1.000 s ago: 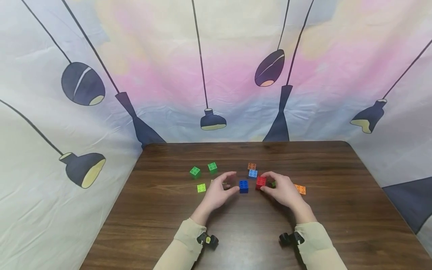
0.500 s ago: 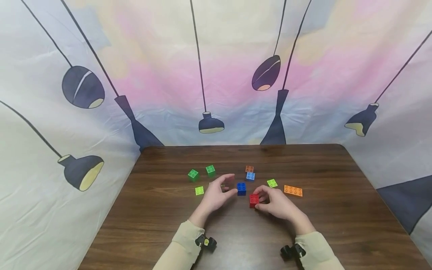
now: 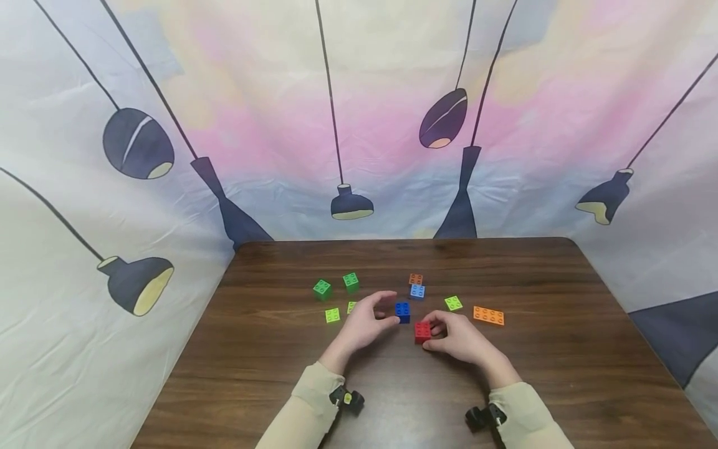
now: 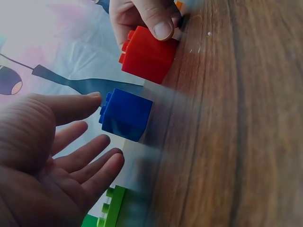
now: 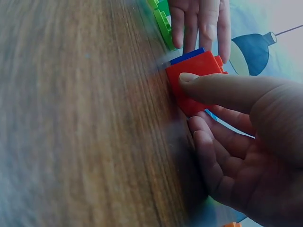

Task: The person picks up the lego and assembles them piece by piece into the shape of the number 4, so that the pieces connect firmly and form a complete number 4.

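Two green blocks (image 3: 322,289) sit towards the table's (image 3: 219,380) far left corner. Left hand (image 3: 362,324): fingers loosely extended, thumb tip just beside the blue block (image 3: 402,312); I cannot tell whether it touches. Next, farther from the table's far edge, the red block (image 3: 422,332), pinched between thumb and fingers of the right hand (image 3: 460,338). I judge it light, stiff, smooth, hardly fragile; best hold: flat opposite sides. Rightmost, towards the table's right edge: long orange block (image 3: 488,315).

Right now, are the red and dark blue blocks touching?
Apart: the left wrist view shows a gap between the red block and dark blue block.
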Tool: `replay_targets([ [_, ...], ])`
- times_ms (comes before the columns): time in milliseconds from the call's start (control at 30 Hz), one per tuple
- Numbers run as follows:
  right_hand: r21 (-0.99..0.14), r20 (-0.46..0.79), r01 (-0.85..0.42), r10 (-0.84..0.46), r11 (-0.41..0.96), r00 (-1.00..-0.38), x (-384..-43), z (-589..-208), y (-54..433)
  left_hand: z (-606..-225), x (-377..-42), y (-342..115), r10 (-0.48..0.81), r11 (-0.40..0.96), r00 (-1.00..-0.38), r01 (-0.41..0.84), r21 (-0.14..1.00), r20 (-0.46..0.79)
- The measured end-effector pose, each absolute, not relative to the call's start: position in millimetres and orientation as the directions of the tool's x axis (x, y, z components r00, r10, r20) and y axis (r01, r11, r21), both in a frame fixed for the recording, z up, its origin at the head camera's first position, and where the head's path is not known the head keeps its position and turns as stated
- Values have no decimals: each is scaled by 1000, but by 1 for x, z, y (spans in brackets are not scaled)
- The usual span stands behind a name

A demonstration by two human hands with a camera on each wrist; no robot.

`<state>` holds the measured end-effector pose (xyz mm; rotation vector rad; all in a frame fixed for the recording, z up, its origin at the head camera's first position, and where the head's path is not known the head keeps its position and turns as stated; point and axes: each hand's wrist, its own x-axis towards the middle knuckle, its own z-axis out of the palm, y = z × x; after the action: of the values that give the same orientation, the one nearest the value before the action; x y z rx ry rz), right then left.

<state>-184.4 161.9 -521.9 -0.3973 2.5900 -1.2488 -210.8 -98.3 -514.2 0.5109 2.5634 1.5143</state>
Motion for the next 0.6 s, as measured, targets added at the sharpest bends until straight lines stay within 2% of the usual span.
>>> replay_targets([
  [233, -789, -82, -147, -340, 596, -937, -184, -523, 160, -516, -215, -95, 374, 548, -927, 253, 797, 37],
  [600, -773, -72, -145, -312, 618, -947, -185, -525, 160, -520, -217, -80, 347, 604, -935, 287, 744, 79],
])
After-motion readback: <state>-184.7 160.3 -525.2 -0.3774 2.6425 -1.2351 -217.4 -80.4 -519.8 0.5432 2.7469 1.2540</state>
